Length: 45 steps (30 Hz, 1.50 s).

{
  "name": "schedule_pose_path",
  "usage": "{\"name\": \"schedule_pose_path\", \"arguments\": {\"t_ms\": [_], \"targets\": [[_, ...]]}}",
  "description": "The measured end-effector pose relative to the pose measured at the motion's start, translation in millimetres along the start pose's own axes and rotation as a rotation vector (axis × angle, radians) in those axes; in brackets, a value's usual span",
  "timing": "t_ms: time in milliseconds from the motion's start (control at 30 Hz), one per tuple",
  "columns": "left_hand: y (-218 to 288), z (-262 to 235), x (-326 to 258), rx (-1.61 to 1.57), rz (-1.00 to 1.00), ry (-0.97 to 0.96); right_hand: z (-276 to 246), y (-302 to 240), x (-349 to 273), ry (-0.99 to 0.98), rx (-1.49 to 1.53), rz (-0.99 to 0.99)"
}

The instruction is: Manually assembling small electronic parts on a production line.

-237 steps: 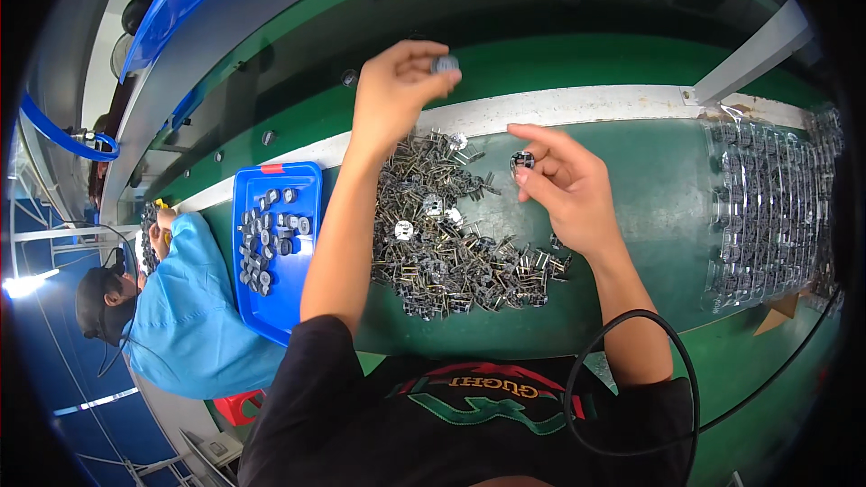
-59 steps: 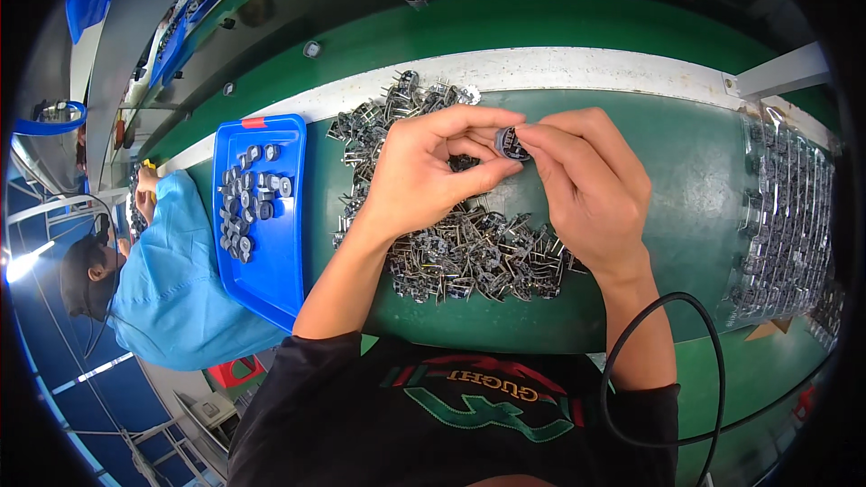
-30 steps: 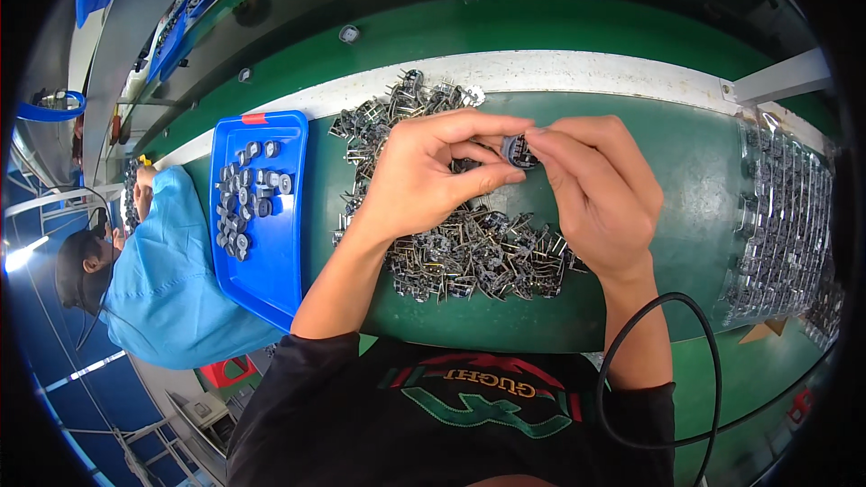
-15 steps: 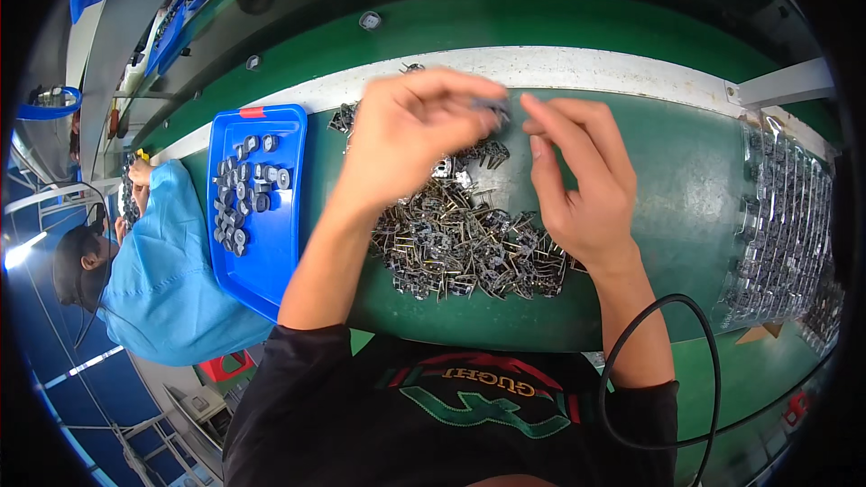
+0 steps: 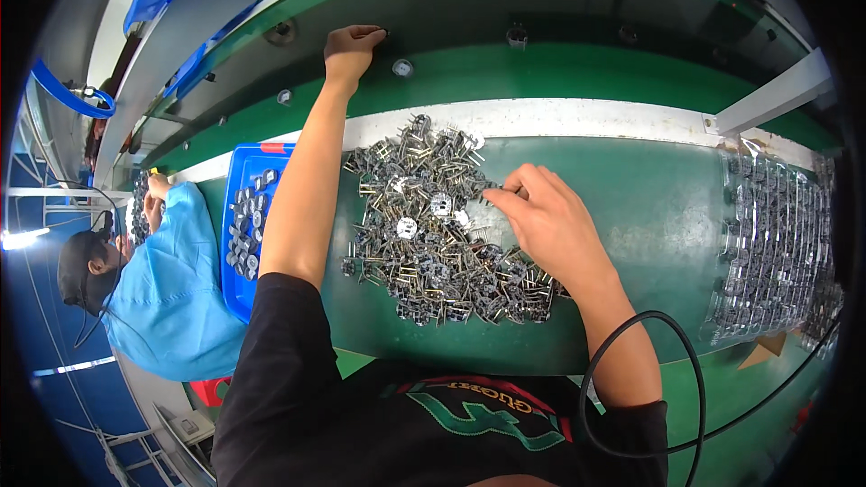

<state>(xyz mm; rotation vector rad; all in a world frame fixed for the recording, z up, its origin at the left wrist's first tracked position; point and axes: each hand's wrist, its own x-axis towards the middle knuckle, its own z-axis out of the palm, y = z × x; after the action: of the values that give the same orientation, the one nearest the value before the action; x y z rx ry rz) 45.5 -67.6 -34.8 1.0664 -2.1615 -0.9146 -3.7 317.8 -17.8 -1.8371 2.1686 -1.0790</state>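
Note:
My left hand (image 5: 350, 47) is stretched far out over the dark green conveyor belt (image 5: 478, 81). Its fingertips are pinched together at a small dark piece, too small to make out. My right hand (image 5: 541, 212) is at the right edge of a heap of small dark parts with metal pins (image 5: 451, 261). Thumb and forefinger close on one dark pinned part (image 5: 488, 192) there. A few white round faces (image 5: 407, 228) show among the heaped parts. The heap lies on the green worktable (image 5: 649, 243), beneath and between my arms.
A blue tray (image 5: 236, 293) of grey round pieces stands left, partly behind my left arm. Spaced pieces (image 5: 402, 68) sit on the belt behind a white rail (image 5: 577, 117). Clear packs of parts (image 5: 776, 243) lie right. A black cable (image 5: 699, 379) loops near my right arm. A blue-sleeved co-worker (image 5: 180, 280) sits left.
My left hand has gone from above the heap out to the belt, far left. My right hand has lowered to the heap's edge. The whole view has shifted, showing more of the belt.

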Motion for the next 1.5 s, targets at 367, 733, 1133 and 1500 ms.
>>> {"name": "schedule_pose_path", "arguments": {"t_ms": [367, 733, 1133, 1500], "targets": [[55.4, -7.3, -74.0, 0.353, 0.274, -0.360, -16.2, -5.5, 7.2, 0.230, 0.367, 0.186], [128.0, -11.8, -206.2, -0.569, 0.000, -0.483, -25.1, -11.5, 10.6, 0.461, 0.523, 0.132], [125.7, -6.0, -242.8, -0.832, -0.142, -0.598, -26.0, -21.1, 9.2, 0.410, 0.408, 0.068], [131.1, -4.0, -246.6, -0.732, -0.017, -0.532, -11.7, -22.2, 7.5, 0.489, 0.340, 0.091]]}}
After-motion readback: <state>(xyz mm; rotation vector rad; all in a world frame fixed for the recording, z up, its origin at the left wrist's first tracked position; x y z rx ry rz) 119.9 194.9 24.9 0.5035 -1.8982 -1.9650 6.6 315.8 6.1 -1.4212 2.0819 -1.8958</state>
